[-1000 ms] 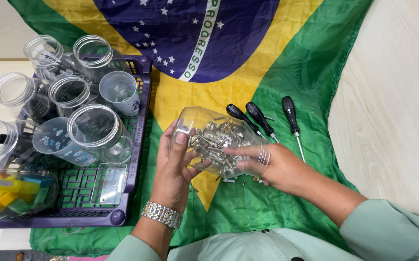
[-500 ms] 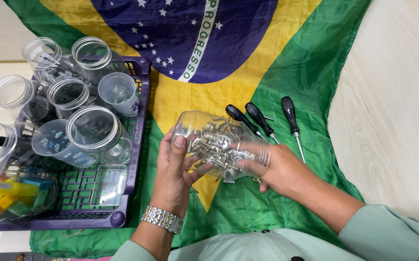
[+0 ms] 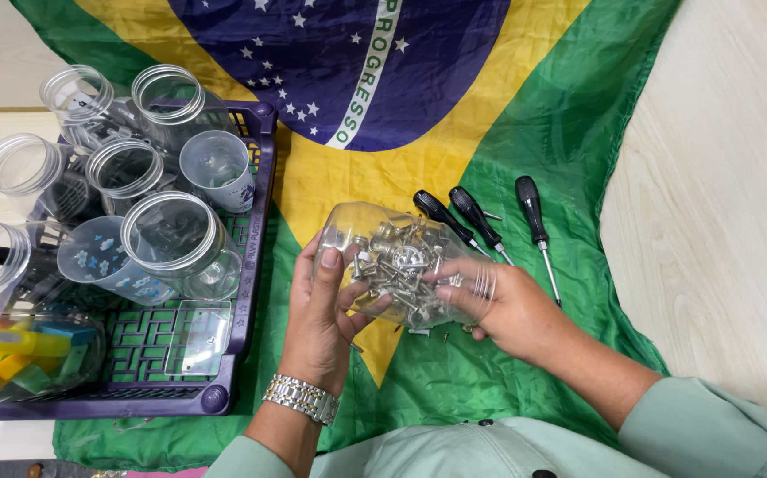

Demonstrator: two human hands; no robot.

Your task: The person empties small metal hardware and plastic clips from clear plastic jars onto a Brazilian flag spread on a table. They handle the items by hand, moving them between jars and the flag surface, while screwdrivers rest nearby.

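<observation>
Holding a clear jar (image 3: 397, 265) on its side w/ both hands, just above the flag cloth (image 3: 569, 124) spread on the desk (image 3: 720, 177). Left hand (image 3: 326, 305) cups the closed end, fingers wrapped and clamped on the plastic; right hand (image 3: 499, 305) sits at the mouth, fingers curled round the rim, tips seemingly inside. Jar is packed w/ silver screws and bolts, too many to count. One or two small screws (image 3: 421, 332) lie loose on the cloth right under it.

Step in hand, by the look: picking hardware out of the jar. Next move likely needs a steady tilt so the lot doesn't spill.

Just beyond the jar: 3 black-handled screwdrivers (image 3: 530, 208), side by side. Left, a purple crate (image 3: 255, 221) w/ approx 8 clear containers, mostly open-topped, plus 1 at the edge w/ yellow and green bits (image 3: 3, 358).
</observation>
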